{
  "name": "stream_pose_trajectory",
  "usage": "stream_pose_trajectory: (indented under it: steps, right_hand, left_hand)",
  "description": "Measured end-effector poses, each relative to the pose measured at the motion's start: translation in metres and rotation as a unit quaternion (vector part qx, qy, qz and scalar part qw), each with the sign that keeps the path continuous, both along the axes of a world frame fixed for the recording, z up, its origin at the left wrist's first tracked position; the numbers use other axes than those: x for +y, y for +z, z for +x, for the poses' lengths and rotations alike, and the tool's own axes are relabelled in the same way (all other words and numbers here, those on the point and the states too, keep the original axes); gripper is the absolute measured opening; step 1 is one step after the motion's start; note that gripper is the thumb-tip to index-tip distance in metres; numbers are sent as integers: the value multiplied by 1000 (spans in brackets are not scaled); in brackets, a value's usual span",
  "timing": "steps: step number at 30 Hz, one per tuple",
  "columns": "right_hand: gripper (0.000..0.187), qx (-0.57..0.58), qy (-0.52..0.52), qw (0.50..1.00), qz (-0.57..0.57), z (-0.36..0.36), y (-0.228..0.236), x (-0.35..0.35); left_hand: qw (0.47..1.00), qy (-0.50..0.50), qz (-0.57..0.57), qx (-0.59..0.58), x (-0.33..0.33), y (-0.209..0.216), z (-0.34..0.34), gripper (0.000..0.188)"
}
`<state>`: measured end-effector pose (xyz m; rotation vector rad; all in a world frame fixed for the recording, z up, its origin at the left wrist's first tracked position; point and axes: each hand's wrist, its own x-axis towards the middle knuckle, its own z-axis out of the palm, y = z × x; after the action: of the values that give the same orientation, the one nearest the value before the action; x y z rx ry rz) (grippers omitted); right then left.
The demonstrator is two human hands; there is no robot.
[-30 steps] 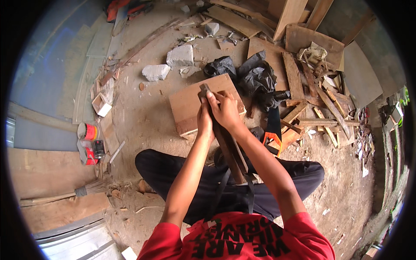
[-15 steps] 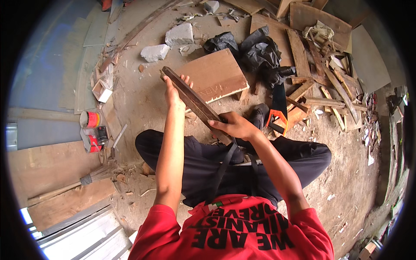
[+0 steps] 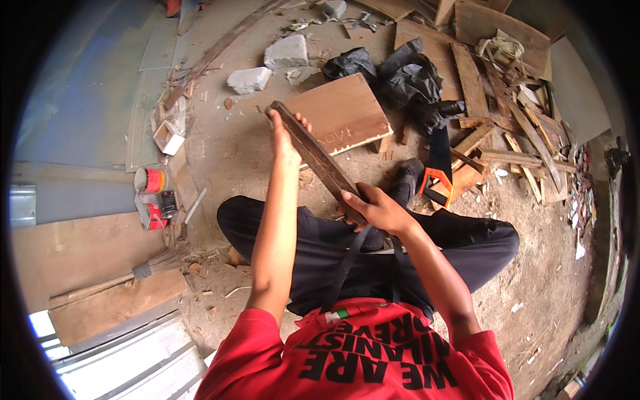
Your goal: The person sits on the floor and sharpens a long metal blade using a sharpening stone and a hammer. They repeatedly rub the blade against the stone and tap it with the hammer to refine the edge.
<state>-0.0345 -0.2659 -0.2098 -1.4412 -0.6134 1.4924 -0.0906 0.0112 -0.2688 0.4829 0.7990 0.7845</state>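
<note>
A long dark wooden strip (image 3: 313,155) slants from upper left to lower right in front of me. My left hand (image 3: 285,137) grips its far upper end. My right hand (image 3: 373,208) is closed around its near lower end, just above my lap. Beyond the strip, a flat brown board (image 3: 347,110) lies raised on the dirt ground. I sit with dark trousers and a red shirt showing below.
An orange-handled hand saw (image 3: 437,167) lies right of the board beside black bags (image 3: 407,77). Scrap wood (image 3: 507,127) piles at the upper right. Pale stone chunks (image 3: 267,63) lie beyond the board. Cans (image 3: 152,193) and a broom (image 3: 133,275) sit at the left.
Both hands lifted the strip off the board, where it stood pointing away. The left hand slid to its far end, the right to its near end; it now slants across.
</note>
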Motion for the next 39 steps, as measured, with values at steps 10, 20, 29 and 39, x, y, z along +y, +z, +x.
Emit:
stream_pose_trajectory:
  steps: [10,20,29,39]
  right_hand:
    - [53,-299,-105,940,126,-19,-40,-22]
    - [48,-289,-208,925,132,-7,-71,-48]
    - [56,-332,-228,909,109,23,-85,-58]
    - [67,345,-152,918,119,14,-33,-37]
  left_hand:
    - [956,-123,199,-178,-60,57,6,51]
    - [930,-200,267,-155,-98,58,43,29]
    - [945,-229,226,-57,-109,59,74,29]
    - [968,-236,11,80,-81,13,74,31]
